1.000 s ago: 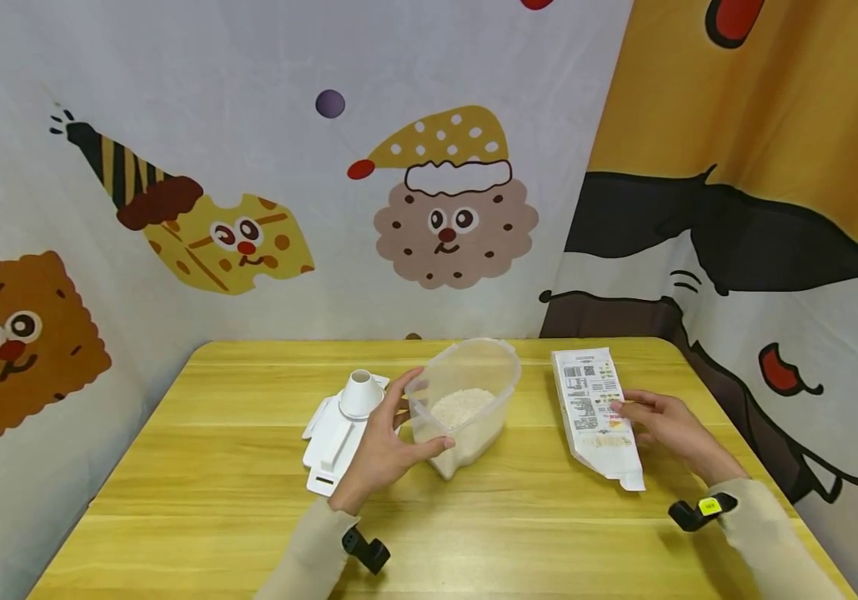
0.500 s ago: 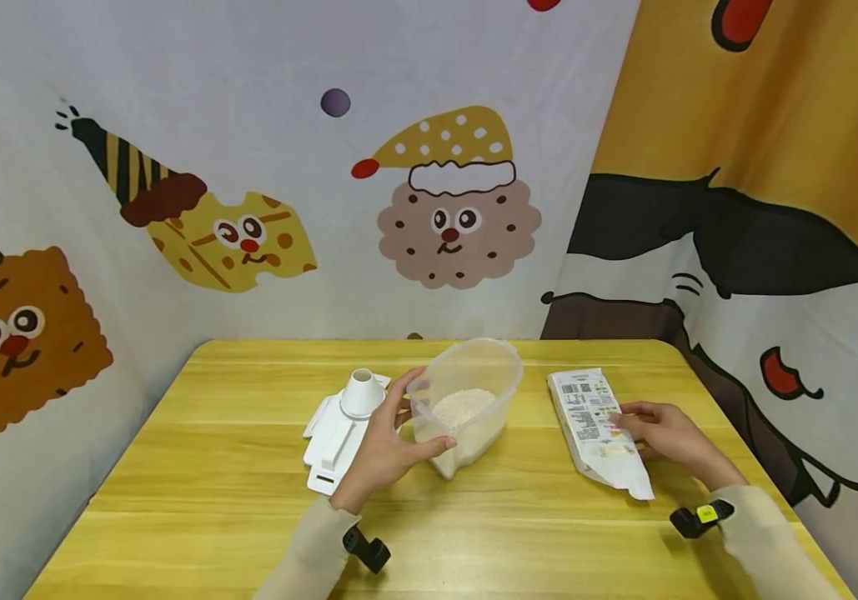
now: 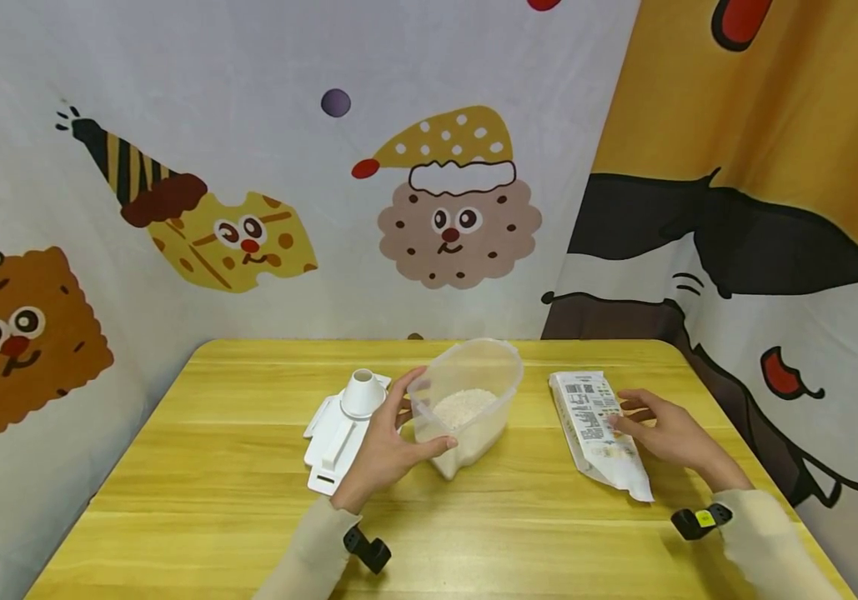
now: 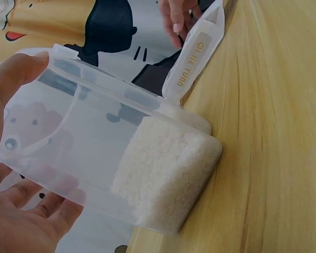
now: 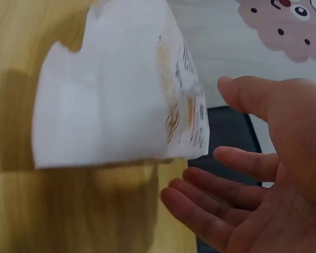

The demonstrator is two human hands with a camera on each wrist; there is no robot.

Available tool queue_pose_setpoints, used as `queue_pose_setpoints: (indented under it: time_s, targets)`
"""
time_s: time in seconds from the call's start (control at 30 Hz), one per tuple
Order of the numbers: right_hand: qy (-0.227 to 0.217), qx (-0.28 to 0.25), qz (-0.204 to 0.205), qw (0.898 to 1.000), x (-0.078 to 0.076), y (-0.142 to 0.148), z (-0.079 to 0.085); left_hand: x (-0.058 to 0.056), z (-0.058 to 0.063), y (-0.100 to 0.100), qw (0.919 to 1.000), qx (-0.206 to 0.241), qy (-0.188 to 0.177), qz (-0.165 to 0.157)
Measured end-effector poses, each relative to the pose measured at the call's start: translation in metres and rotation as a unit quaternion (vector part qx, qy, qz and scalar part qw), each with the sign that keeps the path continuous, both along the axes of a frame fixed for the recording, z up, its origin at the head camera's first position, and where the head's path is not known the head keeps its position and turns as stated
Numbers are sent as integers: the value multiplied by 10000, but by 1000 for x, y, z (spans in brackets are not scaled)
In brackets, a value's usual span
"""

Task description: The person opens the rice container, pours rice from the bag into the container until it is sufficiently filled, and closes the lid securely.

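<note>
My left hand (image 3: 383, 454) grips a clear plastic container (image 3: 502, 377) by its rim, thumb on the near side and fingers on the far side. White rice (image 4: 160, 168) covers its bottom, and the container stands on the table. On the right lies a white paper-like bag (image 3: 599, 433) with printed text; its near end looks torn in the right wrist view. My right hand (image 3: 664, 429) is beside that bag, fingers spread and loosely bent. In the right wrist view, a gap shows between these fingertips (image 5: 174, 197) and the bag.
Left of the container, partly behind my left hand, lies a flat white plastic piece (image 3: 334, 454) with a white cone-shaped part (image 3: 362, 396) on it. The wooden table (image 3: 196, 467) backs onto a cloth (image 3: 271, 67) with cartoon prints.
The bag has come down flatter on the table, its far end lower and nearer. My right hand has loosened from it. My left hand and the container have stayed in place.
</note>
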State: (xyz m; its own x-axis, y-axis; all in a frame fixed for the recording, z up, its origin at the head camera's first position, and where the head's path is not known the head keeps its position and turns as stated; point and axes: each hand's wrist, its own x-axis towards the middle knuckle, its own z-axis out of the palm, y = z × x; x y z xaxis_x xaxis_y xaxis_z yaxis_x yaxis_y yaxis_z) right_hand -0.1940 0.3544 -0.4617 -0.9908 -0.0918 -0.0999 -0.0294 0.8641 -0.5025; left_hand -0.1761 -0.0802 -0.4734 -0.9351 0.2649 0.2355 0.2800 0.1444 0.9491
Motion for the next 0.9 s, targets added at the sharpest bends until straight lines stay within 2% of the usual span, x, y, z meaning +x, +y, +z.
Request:
queue_pose_setpoints:
  time_s: [0.23,0.57,0.9]
  targets:
    - [394,-361,314,9981,-1,-14,8,0,0,0,10000,-47,7,17]
    - [968,-870,761,9886,-9,-37,15,-2,1,0,10000,-37,42,18]
    - [954,-1621,1134,9756,-18,-66,15,1,1,1,9999,32,-93,53]
